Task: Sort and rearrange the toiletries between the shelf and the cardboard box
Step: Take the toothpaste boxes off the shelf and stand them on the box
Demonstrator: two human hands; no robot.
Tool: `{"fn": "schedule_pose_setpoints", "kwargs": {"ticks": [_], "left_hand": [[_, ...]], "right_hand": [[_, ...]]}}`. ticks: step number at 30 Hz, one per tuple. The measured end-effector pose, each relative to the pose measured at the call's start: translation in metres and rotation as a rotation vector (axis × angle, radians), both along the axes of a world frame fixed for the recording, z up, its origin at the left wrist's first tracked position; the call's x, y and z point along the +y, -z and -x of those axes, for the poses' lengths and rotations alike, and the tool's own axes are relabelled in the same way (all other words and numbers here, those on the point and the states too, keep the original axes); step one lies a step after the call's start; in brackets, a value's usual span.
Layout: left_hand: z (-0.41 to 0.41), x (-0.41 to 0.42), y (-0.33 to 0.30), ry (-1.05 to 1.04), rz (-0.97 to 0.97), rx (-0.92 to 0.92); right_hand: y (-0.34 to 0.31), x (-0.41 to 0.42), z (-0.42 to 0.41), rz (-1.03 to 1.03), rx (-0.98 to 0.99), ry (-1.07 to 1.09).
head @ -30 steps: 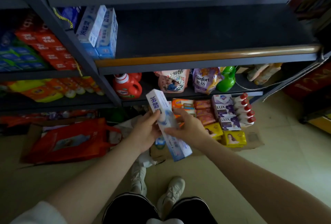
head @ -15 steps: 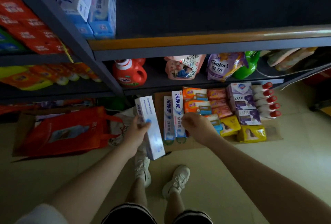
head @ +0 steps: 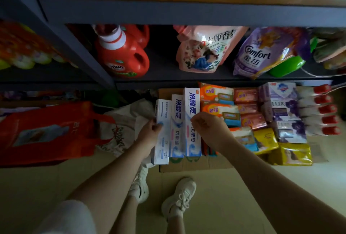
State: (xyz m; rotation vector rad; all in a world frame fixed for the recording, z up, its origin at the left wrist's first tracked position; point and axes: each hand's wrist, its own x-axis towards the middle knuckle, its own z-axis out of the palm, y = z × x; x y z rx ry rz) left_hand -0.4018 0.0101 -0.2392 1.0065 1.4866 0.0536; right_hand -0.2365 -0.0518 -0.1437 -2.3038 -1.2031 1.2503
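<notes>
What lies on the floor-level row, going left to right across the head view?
red bag → white cloth bag → left hand on a toothpaste box → two more toothpaste boxes → right hand → orange soap packs → Lux boxes → red-capped bottles.

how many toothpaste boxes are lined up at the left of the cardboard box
3, side by side: the leftmost box held by the left hand, the middle box, the right box beside the right hand. More may be hidden.
</notes>
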Motion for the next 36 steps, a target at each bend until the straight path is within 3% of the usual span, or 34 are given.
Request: {"fn": "schedule_pose_setpoints", "kwargs": {"ticks": [5, 11, 17, 20, 23, 26, 28, 32, 36], "left_hand": [[-0.004, -0.002, 0.005, -0.078, -0.016, -0.011], [0.002, 0.008, -0.023, 0.225, 0.046, 0.038], [0.019, 0.029, -0.117, 0.364, -0.209, -0.027], [0.045, 0.055, -0.180, 0.379, -0.423, -0.088], [0.074, 0.082, -0.247, 0.431, -0.863, -0.016], [0.097, 0.107, -0.300, 0.543, -1.369, 0.190], [0.104, 0.120, -0.324, 0.615, -1.567, 0.297], [0.091, 0.136, -0.346, 0.759, -1.724, 0.453], [0.065, 0.154, -0.355, 0.862, -1.747, 0.771]], "right_hand": [[0.002, 0.004, -0.002, -0.010, 0.035, 0.008], [-0.031, 0.015, 0.003, -0.121, -0.013, -0.068], [-0.117, 0.061, 0.026, -0.540, -0.087, -0.165], [-0.167, 0.100, 0.045, -0.755, -0.121, -0.156], [-0.203, 0.137, 0.068, -0.898, -0.114, -0.067], [-0.222, 0.171, 0.090, -0.904, -0.189, -0.134], [-0.224, 0.188, 0.103, -0.822, -0.278, -0.258], [-0.213, 0.203, 0.114, -0.507, -0.489, -0.513], [-0.210, 0.197, 0.106, -0.564, -0.587, -0.514]]}}
